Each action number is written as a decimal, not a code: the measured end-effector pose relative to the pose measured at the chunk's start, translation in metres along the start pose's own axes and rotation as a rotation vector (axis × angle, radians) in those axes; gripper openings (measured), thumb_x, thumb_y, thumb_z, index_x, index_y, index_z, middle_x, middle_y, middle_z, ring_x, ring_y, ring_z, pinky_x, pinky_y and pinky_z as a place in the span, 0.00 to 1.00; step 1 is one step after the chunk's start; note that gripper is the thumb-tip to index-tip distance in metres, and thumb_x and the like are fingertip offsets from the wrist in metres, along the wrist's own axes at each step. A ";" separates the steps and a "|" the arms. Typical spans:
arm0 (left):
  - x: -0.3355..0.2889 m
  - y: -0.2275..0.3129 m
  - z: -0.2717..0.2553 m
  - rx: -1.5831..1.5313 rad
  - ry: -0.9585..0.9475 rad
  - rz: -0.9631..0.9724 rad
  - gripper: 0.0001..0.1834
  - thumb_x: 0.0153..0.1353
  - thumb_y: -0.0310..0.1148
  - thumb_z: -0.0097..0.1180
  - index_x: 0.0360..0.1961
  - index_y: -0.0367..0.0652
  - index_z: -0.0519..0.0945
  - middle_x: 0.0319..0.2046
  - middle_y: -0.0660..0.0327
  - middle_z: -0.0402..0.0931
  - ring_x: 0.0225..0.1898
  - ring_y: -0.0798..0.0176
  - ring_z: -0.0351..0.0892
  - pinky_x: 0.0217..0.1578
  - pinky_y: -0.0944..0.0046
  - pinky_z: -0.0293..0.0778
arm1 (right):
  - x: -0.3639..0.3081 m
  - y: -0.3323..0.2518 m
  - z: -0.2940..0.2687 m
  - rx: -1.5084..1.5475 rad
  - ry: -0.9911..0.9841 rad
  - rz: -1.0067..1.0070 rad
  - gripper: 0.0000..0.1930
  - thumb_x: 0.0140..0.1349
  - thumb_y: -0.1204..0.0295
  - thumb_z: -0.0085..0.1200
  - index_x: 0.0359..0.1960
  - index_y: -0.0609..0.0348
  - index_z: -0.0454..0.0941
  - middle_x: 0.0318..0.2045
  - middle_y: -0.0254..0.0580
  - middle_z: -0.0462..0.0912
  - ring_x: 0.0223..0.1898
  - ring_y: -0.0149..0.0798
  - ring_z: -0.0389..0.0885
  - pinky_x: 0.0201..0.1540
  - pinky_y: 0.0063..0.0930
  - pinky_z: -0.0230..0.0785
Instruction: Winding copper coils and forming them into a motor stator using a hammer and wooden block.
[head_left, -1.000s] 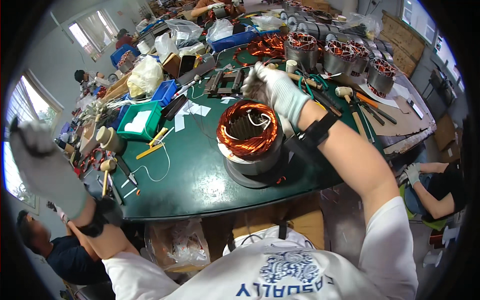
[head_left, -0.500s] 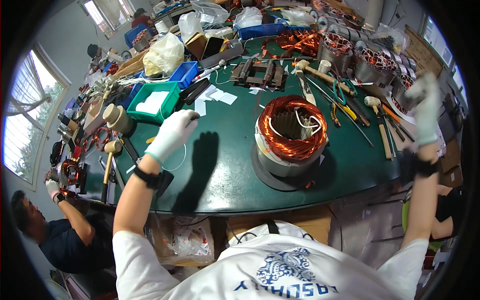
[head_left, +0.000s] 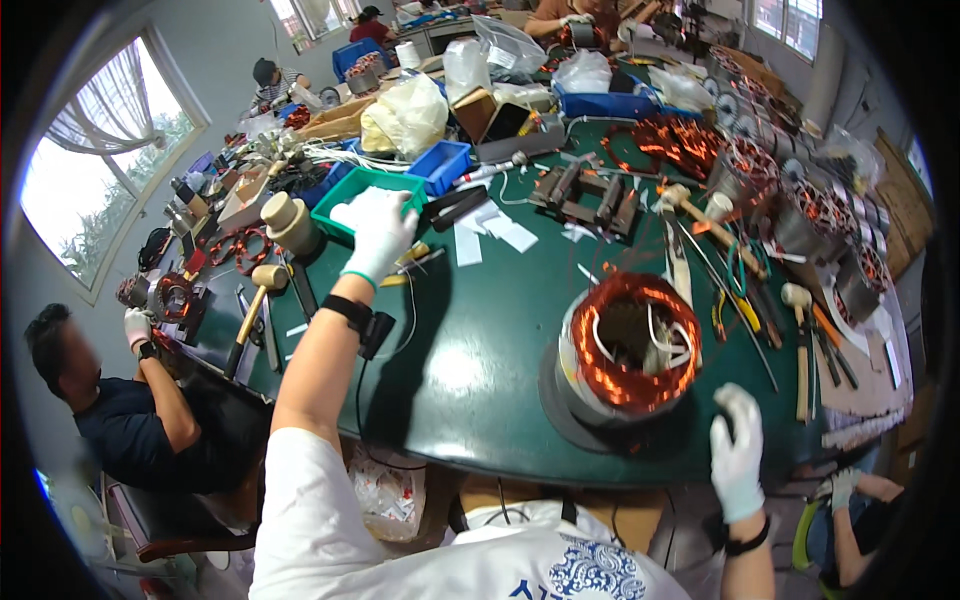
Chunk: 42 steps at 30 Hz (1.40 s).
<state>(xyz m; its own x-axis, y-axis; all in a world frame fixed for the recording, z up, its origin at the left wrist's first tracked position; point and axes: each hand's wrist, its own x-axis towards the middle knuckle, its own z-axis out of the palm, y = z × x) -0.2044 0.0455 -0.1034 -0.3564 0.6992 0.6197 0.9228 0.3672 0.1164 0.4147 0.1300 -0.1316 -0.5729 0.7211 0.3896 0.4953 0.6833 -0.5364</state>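
Note:
My left hand (head_left: 383,238), in a white glove, reaches over the near right rim of a green tray (head_left: 333,225) that holds white sheets (head_left: 352,208). Its fingers look loosely apart, and nothing shows in them, though the back of the hand partly covers them. To the right stands a motor stator (head_left: 592,388) on a dark round base. A ring of copper winding (head_left: 640,392) tops it, with white sleeved leads curling out at its opening. My right hand (head_left: 738,447), also gloved, hovers beside the stator near the table's front edge, fingers spread and holding nothing.
White paper slips (head_left: 468,245) and a dark metal fixture (head_left: 585,200) lie beyond the stator. Mallets (head_left: 797,296), a screwdriver and other tools crowd the right side. Another mallet (head_left: 268,278) lies left. A co-worker (head_left: 140,390) sits at the left edge.
My left hand has moved forward to the green tray. My right hand has come down and inward from the far right to beside the stator. The view has shifted leftward.

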 end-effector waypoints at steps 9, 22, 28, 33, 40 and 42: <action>0.052 -0.121 0.099 0.060 -0.286 -0.297 0.26 0.68 0.52 0.51 0.58 0.47 0.81 0.56 0.45 0.81 0.58 0.40 0.80 0.58 0.47 0.75 | -0.024 0.002 0.031 -0.264 0.098 -0.074 0.11 0.49 0.80 0.58 0.36 0.57 0.84 0.44 0.44 0.83 0.51 0.53 0.80 0.57 0.48 0.70; 0.068 -0.137 0.084 -0.271 -0.208 -0.454 0.12 0.54 0.31 0.69 0.40 0.40 0.88 0.36 0.52 0.89 0.40 0.55 0.89 0.44 0.60 0.80 | 0.052 -0.015 -0.009 -0.259 -0.226 -0.068 0.24 0.59 0.65 0.63 0.58 0.56 0.79 0.53 0.49 0.78 0.57 0.52 0.75 0.61 0.48 0.66; 0.078 -0.092 0.020 -0.084 0.165 -0.270 0.12 0.59 0.27 0.63 0.44 0.39 0.83 0.41 0.50 0.86 0.44 0.49 0.86 0.48 0.57 0.77 | 0.106 0.006 0.045 -0.346 -0.249 -0.297 0.27 0.58 0.67 0.62 0.61 0.53 0.76 0.53 0.41 0.79 0.58 0.45 0.76 0.56 0.43 0.67; 0.094 0.045 -0.034 -0.812 0.076 -0.019 0.10 0.64 0.23 0.62 0.46 0.33 0.84 0.43 0.60 0.87 0.44 0.70 0.83 0.47 0.69 0.76 | 0.106 0.092 0.005 -0.692 -0.043 -0.336 0.20 0.61 0.75 0.50 0.54 0.45 0.83 0.54 0.42 0.83 0.58 0.48 0.78 0.58 0.43 0.69; 0.091 0.266 -0.067 -1.208 -0.656 -0.132 0.11 0.65 0.30 0.67 0.45 0.36 0.84 0.39 0.62 0.85 0.38 0.70 0.83 0.41 0.67 0.79 | 0.176 -0.007 -0.001 0.532 0.056 0.045 0.29 0.70 0.58 0.59 0.68 0.60 0.72 0.63 0.53 0.78 0.64 0.48 0.77 0.66 0.37 0.69; 0.098 0.294 -0.060 -1.149 -0.835 -0.066 0.12 0.66 0.30 0.66 0.48 0.36 0.83 0.39 0.63 0.85 0.36 0.70 0.83 0.39 0.69 0.79 | 0.202 -0.024 0.015 0.682 0.064 0.049 0.38 0.64 0.59 0.68 0.71 0.62 0.65 0.62 0.57 0.78 0.61 0.47 0.79 0.63 0.36 0.71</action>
<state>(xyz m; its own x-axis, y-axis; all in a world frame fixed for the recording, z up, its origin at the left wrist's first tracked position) 0.0408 0.1849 0.0381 -0.0105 0.9999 0.0030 0.3612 0.0010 0.9325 0.2775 0.2578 -0.0509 -0.5099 0.7694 0.3848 -0.0137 0.4400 -0.8979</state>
